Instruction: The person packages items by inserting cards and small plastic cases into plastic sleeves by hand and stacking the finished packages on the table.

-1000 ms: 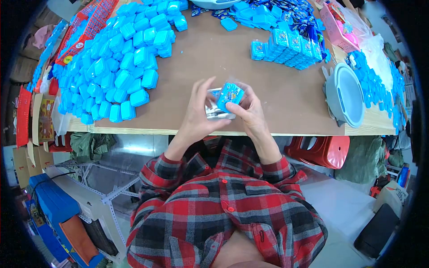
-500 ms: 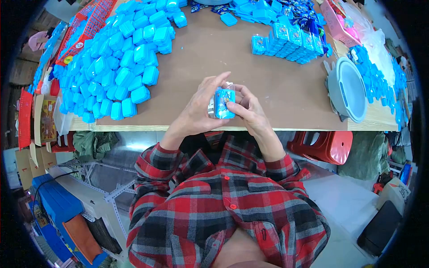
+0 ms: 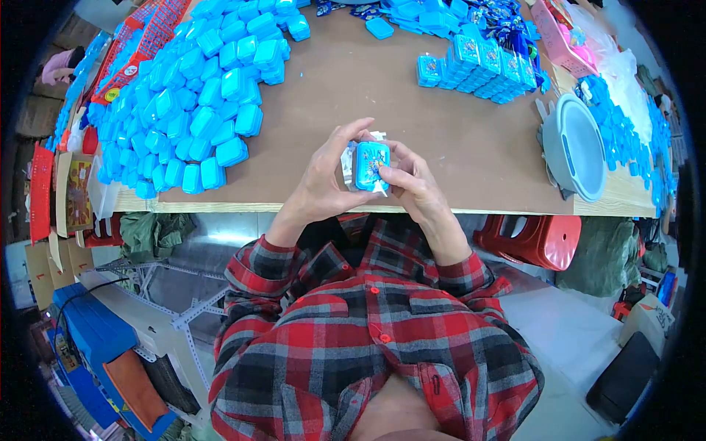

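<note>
Head view: both hands (image 3: 368, 173) hold a blue box (image 3: 373, 166).

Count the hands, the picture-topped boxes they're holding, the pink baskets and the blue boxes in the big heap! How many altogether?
Hands, left hand and right hand: 2
Held picture-topped box: 1
Pink basket: 1
Total: 4, without the heap of blue boxes, where too many overlap to count.
</note>
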`<state>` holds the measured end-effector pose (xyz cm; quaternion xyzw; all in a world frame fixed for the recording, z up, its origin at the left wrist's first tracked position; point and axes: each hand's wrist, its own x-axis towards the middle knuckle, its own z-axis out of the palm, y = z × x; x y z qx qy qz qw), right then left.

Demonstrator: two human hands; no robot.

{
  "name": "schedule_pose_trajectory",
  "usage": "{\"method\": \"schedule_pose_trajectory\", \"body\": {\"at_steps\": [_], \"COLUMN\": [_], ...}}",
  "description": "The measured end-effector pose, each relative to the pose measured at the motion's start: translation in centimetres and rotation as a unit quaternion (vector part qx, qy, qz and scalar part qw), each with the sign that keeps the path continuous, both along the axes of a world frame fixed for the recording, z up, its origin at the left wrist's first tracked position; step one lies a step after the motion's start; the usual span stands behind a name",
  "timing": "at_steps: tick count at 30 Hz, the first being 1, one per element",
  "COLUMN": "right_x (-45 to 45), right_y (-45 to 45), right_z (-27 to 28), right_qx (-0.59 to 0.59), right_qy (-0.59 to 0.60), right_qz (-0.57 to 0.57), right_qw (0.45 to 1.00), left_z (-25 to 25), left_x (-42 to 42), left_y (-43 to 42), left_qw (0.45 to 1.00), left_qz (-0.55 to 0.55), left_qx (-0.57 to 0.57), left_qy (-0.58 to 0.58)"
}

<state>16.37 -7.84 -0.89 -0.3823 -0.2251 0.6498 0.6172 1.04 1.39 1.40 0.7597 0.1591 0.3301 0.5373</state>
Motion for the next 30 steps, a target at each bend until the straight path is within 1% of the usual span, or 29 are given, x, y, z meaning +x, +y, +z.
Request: {"method": "schedule_pose_trajectory", "body": {"at_steps": [8, 12, 13, 17, 22, 23, 27, 29, 30], "right_x": [0.1, 0.4, 0.5, 1.3, 2.8, 3.0, 3.9, 4.6, 5.0], "right_y": [0.0, 0.4, 0.4, 0.4, 0.6, 0.7, 1.0, 0.8, 0.6], "right_z": [-0.2, 0.1, 0.1, 0.3, 0.1, 0.0, 0.0, -0.7, -1.2], "right_qx": [-0.004, 0.007, 0.008, 0.014, 0.033, 0.034, 0.047, 0.045, 0.041], "right_qy": [0.005, -0.074, -0.075, -0.114, -0.124, -0.126, -0.070, -0.071, -0.068], "right_qz": [-0.005, -0.048, -0.048, -0.063, -0.073, -0.076, -0.174, -0.191, -0.204], "right_qw": [1.000, 0.996, 0.996, 0.991, 0.989, 0.988, 0.981, 0.978, 0.976], "left_z": [-0.1, 1.3, 1.4, 1.7, 2.1, 2.1, 1.7, 0.7, -0.5], "left_x": [0.1, 0.4, 0.5, 1.5, 3.5, 4.0, 7.1, 9.5, 10.9], "left_y": [0.1, 0.6, 0.8, 2.0, 2.7, 3.0, 5.1, 7.4, 8.7], "left_qw": [1.000, 0.994, 0.994, 0.955, 0.948, 0.948, 0.963, 0.978, 0.978], "left_qz": [-0.003, -0.010, -0.009, 0.008, 0.002, 0.000, 0.008, -0.002, -0.003], "left_qx": [-0.013, 0.072, 0.073, 0.254, 0.293, 0.295, 0.243, 0.187, 0.188], "left_qy": [0.006, 0.078, 0.077, 0.154, 0.122, 0.119, 0.113, 0.097, 0.094]}}
